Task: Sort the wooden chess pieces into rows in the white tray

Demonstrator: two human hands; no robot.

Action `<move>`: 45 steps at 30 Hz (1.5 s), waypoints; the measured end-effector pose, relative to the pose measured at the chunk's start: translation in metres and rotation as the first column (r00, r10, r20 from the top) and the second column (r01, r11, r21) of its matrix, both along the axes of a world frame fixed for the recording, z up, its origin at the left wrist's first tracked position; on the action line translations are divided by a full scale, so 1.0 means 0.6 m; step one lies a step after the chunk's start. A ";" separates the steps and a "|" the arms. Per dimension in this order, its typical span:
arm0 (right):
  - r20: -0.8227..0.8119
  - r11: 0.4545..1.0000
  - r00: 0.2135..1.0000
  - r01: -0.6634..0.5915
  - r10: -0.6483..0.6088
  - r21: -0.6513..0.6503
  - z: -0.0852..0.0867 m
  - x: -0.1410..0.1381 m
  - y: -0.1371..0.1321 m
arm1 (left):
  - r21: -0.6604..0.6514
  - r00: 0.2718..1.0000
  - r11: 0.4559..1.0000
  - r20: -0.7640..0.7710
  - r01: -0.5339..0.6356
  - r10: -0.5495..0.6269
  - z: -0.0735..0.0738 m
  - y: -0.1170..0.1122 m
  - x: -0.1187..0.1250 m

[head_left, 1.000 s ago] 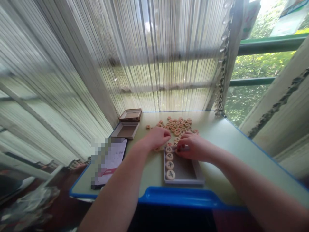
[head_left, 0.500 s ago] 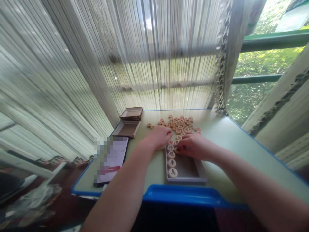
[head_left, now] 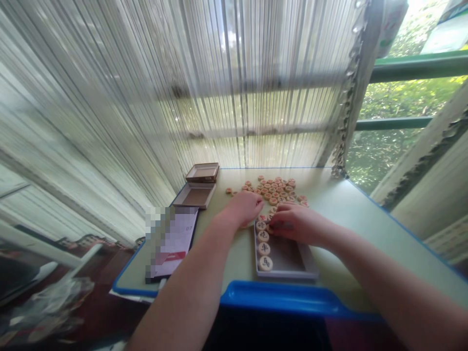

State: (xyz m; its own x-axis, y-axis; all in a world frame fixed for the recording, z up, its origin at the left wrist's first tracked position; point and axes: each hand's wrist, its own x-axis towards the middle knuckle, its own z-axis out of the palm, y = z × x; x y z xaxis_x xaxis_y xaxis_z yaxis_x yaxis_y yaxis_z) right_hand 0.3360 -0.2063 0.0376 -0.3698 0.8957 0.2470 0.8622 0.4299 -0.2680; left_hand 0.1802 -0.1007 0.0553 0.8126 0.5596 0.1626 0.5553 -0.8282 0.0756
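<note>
The right hand (head_left: pixel 298 225) pinches a piece (head_left: pixel 269 228) in the tray (head_left: pixel 288 257), far end. The left hand (head_left: pixel 243 208) curls beside it, its hold hidden.

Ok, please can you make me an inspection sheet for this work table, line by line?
Surface: pale green table with blue edge, by a window.
Job's things: grey tray with four round wooden pieces in a row along its left side; loose pieces heaped beyond it.
Clutter: two shallow boxes, booklet at left.
Hands: left hand curled by the tray's far left corner; right hand over the tray's far end, fingertips at the pieces; grip unclear.
Cables: nothing seen.
Surroundings: string curtain, green window rails, trees outside.
</note>
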 end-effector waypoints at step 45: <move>-0.078 0.866 0.868 0.496 -0.491 0.062 -0.027 0.082 0.044 | -0.052 0.997 0.998 0.072 0.029 -0.025 -0.024 0.024 0.006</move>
State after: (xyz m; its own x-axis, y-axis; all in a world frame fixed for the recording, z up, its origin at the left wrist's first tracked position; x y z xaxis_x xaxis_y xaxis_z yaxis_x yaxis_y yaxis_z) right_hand 0.3849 -0.1797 0.0213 0.1325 0.9346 0.3301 0.9512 -0.0263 -0.3073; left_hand 0.1835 -0.0865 0.0411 0.8149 0.5471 0.1913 0.5244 -0.8365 0.1588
